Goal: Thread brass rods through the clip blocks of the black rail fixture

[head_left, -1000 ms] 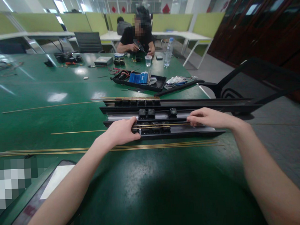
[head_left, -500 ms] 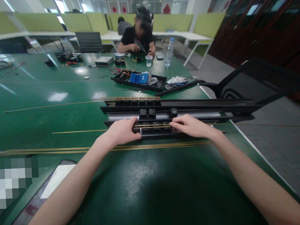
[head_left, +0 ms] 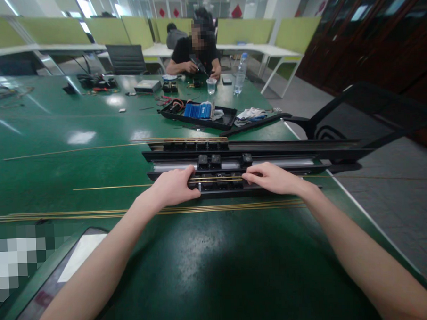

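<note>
My right hand [head_left: 265, 178] pinches a thin brass-coloured rod [head_left: 217, 178] between thumb and fingertips. This rod runs lengthwise over the nearest black rail [head_left: 222, 194], above small black blocks [head_left: 235, 180] set in it. Around the left part of that rail is my left hand [head_left: 174, 186], thumb on the near side and fingers on the far side; the fingers' undersides are hidden. Just beyond lies another black rail [head_left: 288, 169] with a pale inner strip and several black blocks [head_left: 216, 161]. More brass-coloured rods [head_left: 208, 208] lie on the table in front of the rails.
Behind the rails are an open black tool case [head_left: 229, 119] with a blue bit set, white gloves [head_left: 252, 116], a plastic cup [head_left: 211, 86] and a water bottle [head_left: 241, 74]. A person [head_left: 194, 52] across the green table holds a power tool. A black chair [head_left: 353, 116] stands right.
</note>
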`<state>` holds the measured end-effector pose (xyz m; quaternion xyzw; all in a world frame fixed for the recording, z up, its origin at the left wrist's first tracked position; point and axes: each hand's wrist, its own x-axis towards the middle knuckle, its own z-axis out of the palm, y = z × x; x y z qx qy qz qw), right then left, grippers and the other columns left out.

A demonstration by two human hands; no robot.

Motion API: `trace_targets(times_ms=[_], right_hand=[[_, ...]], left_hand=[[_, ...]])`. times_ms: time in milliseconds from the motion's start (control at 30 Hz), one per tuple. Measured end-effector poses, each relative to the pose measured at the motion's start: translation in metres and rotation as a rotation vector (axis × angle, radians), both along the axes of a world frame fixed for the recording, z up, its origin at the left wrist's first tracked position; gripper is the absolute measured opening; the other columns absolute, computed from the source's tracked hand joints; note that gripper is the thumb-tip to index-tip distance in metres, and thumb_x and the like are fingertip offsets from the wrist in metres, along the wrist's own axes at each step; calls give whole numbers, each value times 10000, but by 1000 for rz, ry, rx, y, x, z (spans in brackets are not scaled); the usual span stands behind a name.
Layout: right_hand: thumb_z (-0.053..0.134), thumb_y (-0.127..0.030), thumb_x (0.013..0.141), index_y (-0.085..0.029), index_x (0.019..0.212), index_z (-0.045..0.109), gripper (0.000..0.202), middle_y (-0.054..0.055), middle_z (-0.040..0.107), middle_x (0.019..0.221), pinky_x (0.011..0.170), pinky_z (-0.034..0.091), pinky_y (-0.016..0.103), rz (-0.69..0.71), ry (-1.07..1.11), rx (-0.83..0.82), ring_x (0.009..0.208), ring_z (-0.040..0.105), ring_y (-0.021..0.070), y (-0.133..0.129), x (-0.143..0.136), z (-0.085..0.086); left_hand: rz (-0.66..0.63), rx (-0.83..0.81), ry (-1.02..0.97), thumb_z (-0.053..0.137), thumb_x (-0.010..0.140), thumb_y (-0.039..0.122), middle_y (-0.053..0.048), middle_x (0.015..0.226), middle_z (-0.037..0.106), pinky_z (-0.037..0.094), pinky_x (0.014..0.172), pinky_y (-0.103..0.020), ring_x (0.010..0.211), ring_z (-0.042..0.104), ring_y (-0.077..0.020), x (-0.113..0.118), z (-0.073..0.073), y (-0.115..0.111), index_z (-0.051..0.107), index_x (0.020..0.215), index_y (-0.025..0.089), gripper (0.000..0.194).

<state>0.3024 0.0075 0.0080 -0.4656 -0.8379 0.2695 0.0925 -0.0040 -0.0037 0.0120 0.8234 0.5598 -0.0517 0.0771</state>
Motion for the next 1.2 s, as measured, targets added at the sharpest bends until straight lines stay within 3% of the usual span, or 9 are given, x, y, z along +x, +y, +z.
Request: trace_targets(times_ms=[767,1200], right_hand=[[434,-651,927,-184,761,667,548,18,623,692,609,326,300,-37,-50,-107,642,519,173,1,16,6],[432,-719,901,-190,762,663,593,-4,553,652,584,318,294,-51,-99,-194,611,474,160,5,31,8]], left_hand=[[4,-9,8,528,782,547,-122,1021,727,524,747,-390,878,705,-327,2,1,0,548,1153,218,496],[8,-14,11,538,784,544,-118,1045,725,528,767,-383,905,706,-321,2,2,0,546,1178,219,511]])
